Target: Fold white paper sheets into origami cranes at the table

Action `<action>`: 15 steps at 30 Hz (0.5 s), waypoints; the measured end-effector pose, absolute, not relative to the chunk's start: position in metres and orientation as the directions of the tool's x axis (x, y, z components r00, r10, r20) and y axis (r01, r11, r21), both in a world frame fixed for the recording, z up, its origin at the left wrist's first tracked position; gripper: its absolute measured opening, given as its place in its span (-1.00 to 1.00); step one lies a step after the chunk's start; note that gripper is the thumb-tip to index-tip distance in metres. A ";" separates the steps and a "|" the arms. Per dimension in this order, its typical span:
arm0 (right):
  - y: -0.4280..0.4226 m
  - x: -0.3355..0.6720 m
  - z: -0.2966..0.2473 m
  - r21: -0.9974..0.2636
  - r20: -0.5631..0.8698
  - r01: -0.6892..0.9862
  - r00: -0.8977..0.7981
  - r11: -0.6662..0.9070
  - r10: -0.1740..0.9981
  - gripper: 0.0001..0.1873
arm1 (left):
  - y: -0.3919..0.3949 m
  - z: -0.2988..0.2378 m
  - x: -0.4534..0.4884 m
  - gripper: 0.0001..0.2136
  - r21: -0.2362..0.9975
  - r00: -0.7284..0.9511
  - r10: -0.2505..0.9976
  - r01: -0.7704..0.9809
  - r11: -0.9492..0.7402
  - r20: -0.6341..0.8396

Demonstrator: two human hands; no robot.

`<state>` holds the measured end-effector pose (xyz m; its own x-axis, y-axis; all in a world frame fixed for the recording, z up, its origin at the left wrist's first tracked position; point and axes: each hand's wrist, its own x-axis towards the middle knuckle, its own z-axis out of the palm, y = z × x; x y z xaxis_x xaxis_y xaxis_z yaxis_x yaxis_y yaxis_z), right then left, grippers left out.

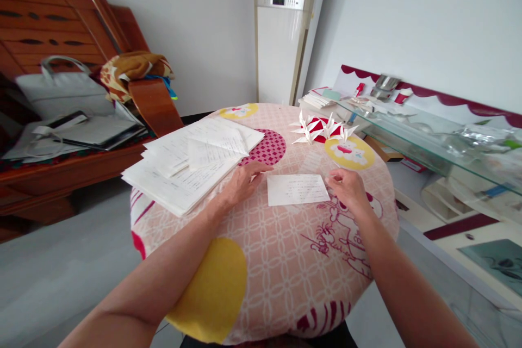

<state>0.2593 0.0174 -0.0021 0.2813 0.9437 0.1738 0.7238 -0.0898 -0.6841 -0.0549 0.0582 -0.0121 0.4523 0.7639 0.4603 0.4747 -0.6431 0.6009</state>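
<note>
I'm flanking the paper [298,190], seemingly to steady it, left hand [245,181] extended, right hand [349,185] curled beside its edge; whether either is pinching, I can't tell.

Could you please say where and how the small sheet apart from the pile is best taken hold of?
Probably by the right edge of the small sheet, pinched from the right: it lies flat on the tablecloth, with the right grip close beside that edge.

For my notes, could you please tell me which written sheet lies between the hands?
The lone sheet on the tablecloth; the other sheets are piled together at left.
</note>
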 end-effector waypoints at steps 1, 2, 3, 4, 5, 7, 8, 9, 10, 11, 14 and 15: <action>0.021 0.259 0.000 -0.720 0.112 0.684 0.280 -0.117 0.953 -0.71 | 0.057 -0.012 -0.053 -0.65 0.619 0.420 0.784 0.482 -0.620 0.458; 0.025 0.257 0.001 -0.764 0.051 0.630 0.273 -0.138 0.961 -0.68 | 0.057 -0.013 -0.052 -0.62 0.641 0.410 0.799 0.481 -0.599 0.439; 0.028 0.255 0.001 -0.810 0.005 0.566 0.268 -0.154 0.963 -0.65 | 0.056 -0.014 -0.050 -0.58 0.665 0.412 0.812 0.473 -0.578 0.414; 0.030 0.253 0.001 -0.851 -0.028 0.500 0.263 -0.162 0.964 -0.63 | 0.055 -0.015 -0.049 -0.56 0.690 0.413 0.823 0.461 -0.557 0.389; 0.031 0.251 0.001 -0.884 -0.049 0.438 0.264 -0.165 0.963 -0.62 | 0.054 -0.016 -0.048 -0.54 0.716 0.414 0.833 0.446 -0.537 0.366; 0.031 0.246 0.000 -0.926 -0.076 0.338 0.264 -0.166 0.961 -0.63 | 0.054 -0.018 -0.047 -0.53 0.764 0.413 0.850 0.412 -0.496 0.328; 0.031 0.244 -0.001 -0.939 -0.087 0.303 0.256 -0.166 0.963 -0.64 | 0.054 -0.018 -0.047 -0.53 0.781 0.413 0.855 0.400 -0.479 0.313; 0.030 0.243 -0.001 -0.947 -0.096 0.277 0.246 -0.164 0.965 -0.65 | 0.054 -0.018 -0.047 -0.52 0.791 0.411 0.860 0.395 -0.467 0.302; 0.029 0.242 -0.001 -0.953 -0.100 0.258 0.234 -0.161 0.967 -0.65 | 0.054 -0.018 -0.047 -0.52 0.794 0.408 0.865 0.399 -0.458 0.293; 0.028 0.241 -0.002 -0.958 -0.097 0.244 0.220 -0.151 0.971 -0.66 | 0.054 -0.017 -0.047 -0.53 0.793 0.406 0.868 0.408 -0.452 0.285; 0.026 0.242 -0.003 -0.978 -0.046 0.192 0.188 -0.082 0.981 -0.64 | 0.055 -0.014 -0.048 -0.57 0.790 0.402 0.874 0.424 -0.442 0.273; 0.026 0.242 -0.003 -0.984 -0.024 0.169 0.184 -0.055 0.983 -0.64 | 0.055 -0.013 -0.049 -0.57 0.795 0.405 0.872 0.416 -0.442 0.273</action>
<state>0.2424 0.0260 -0.0033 0.1835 0.9827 -0.0236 0.1689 -0.0552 -0.9841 -0.0486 0.0553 -0.0133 0.4052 0.8725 0.2731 0.4161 -0.4419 0.7947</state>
